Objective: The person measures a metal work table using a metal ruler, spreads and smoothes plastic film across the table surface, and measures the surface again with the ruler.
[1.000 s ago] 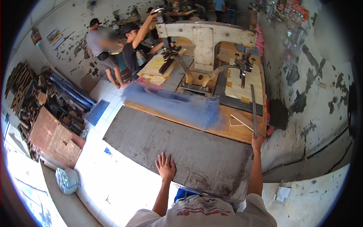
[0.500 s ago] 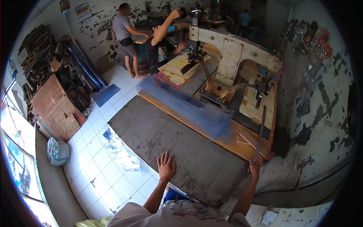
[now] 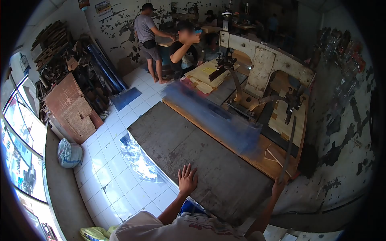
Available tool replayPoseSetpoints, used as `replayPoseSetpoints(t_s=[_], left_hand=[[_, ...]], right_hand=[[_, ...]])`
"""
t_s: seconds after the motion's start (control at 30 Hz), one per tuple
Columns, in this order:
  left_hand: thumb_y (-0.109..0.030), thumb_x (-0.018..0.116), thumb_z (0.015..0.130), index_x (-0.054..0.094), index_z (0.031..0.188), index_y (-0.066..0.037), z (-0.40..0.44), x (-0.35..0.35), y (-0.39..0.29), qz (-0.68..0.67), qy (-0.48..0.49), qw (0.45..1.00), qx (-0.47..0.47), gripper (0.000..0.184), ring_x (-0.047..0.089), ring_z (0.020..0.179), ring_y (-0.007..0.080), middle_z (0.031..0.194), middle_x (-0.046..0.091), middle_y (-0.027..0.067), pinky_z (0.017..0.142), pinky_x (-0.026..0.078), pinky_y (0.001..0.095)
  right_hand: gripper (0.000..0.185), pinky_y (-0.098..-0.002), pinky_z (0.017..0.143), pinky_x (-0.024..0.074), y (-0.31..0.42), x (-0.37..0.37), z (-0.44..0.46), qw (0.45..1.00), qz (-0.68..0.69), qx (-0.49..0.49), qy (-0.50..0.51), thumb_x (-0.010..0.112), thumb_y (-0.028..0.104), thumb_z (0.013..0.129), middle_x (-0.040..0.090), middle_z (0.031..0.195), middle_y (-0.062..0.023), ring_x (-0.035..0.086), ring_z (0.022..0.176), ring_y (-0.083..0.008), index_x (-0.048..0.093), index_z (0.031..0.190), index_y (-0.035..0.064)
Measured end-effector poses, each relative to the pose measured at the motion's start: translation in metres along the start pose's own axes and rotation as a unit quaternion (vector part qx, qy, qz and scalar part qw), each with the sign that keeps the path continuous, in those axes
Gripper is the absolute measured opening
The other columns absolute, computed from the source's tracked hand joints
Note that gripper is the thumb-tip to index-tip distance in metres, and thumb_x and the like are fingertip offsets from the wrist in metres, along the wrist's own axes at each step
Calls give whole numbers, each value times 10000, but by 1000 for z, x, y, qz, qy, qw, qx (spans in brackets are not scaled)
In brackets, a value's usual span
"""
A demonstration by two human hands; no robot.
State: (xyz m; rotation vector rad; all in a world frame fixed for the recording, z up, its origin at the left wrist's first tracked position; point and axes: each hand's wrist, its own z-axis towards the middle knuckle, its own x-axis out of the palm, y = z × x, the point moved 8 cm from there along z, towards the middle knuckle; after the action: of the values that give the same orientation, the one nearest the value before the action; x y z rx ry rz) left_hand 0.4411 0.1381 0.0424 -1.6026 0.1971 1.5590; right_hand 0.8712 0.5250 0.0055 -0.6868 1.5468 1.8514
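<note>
My left hand (image 3: pixel 187 180) lies palm down, fingers spread, on the dark grey worktop (image 3: pixel 193 148) close to its near edge. At the worktop's right corner, my right hand (image 3: pixel 278 187) is closed round the lower end of a long, thin metal bar (image 3: pixel 290 148). The bar slants up and away toward the machine (image 3: pixel 259 68), which has a thick pale arm and black clamps. Between worktop and machine, bluish see-through plastic (image 3: pixel 217 120) lies along a wooden board (image 3: pixel 187 112); its outline looks smeared.
A person in black (image 3: pixel 183 52) sits behind the machine, and another in grey (image 3: pixel 148 36) stands farther left. Stacked wood scraps (image 3: pixel 52 44), blue rolls (image 3: pixel 105 66) and a stuffed sack (image 3: pixel 69 153) line the left side. A peeling wall (image 3: pixel 341 120) is at right.
My view has turned, so the scene sits farther right in the frame. The seated person's raised arm has come down toward the head. Both my hands keep their places.
</note>
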Motion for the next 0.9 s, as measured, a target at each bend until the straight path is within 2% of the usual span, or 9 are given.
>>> replayPoseSetpoints(t_s=[0.03,0.1,0.17,0.37,0.57,0.6,0.67,0.77,0.9], left_hand=[[-301,577,921,561,1343,-192,1,-1,0,1,2,1000,0,436,257,1461,316,1551,353,107,1191,137,534],[-303,577,921,556,1348,-192,1,-1,2,1,2,1000,1,442,257,1461,316,1555,346,105,1190,139,533],[-303,575,922,552,1351,-191,2,1,0,-4,1,1000,2,445,257,1460,319,1556,343,105,1189,139,536],[-312,571,922,530,1370,-187,1,4,5,-16,12,1000,7,467,236,1464,335,1558,330,114,1185,123,554],[-359,570,926,500,1399,-206,14,6,26,-57,66,996,14,502,186,1481,326,1582,271,110,1177,74,588],[-371,565,932,493,1410,-209,25,0,41,-36,73,997,-5,510,185,1482,326,1583,271,123,1172,63,597],[-372,585,905,507,1402,-205,57,-17,87,-1,17,999,-39,530,201,1475,344,1578,275,151,1171,72,588],[-362,535,946,478,1430,-185,110,-58,174,35,-17,990,-132,518,162,1487,348,1592,237,165,1178,56,576],[-370,489,975,436,1463,-163,172,-97,265,48,-46,982,-175,532,113,1499,343,1607,195,165,1185,45,555]], right_hand=[[509,-455,928,453,18,-17,-26,999,32,-21,-26,570,370,972,578,1185,-244,576,1094,-382,503,1259,-46],[534,-454,924,456,31,-31,-59,995,80,-52,-32,545,395,986,558,1238,-251,557,1121,-402,498,1291,-41],[538,-462,971,430,16,-47,-100,992,-31,13,-122,532,409,989,543,1281,-248,525,1171,-415,503,1311,-21],[574,-551,1086,295,37,-37,-188,916,-368,139,-73,434,457,1005,427,1449,-213,413,1324,-382,431,1429,70],[607,-579,1115,241,63,-7,-234,926,-354,126,-32,402,451,1000,295,1550,-201,323,1394,-388,359,1486,89],[603,-579,1120,235,75,-2,-241,925,-357,124,-25,399,446,1001,291,1552,-205,311,1402,-391,358,1485,88],[596,-578,1128,223,98,11,-259,925,-362,118,-5,392,436,1004,281,1554,-211,285,1417,-397,357,1485,86],[582,-583,1139,203,133,31,-279,937,-333,101,2,381,420,1010,278,1553,-217,261,1429,-401,358,1482,79],[567,-590,1145,186,165,55,-294,942,-324,86,-6,379,409,1012,286,1549,-212,271,1422,-398,369,1470,75]])
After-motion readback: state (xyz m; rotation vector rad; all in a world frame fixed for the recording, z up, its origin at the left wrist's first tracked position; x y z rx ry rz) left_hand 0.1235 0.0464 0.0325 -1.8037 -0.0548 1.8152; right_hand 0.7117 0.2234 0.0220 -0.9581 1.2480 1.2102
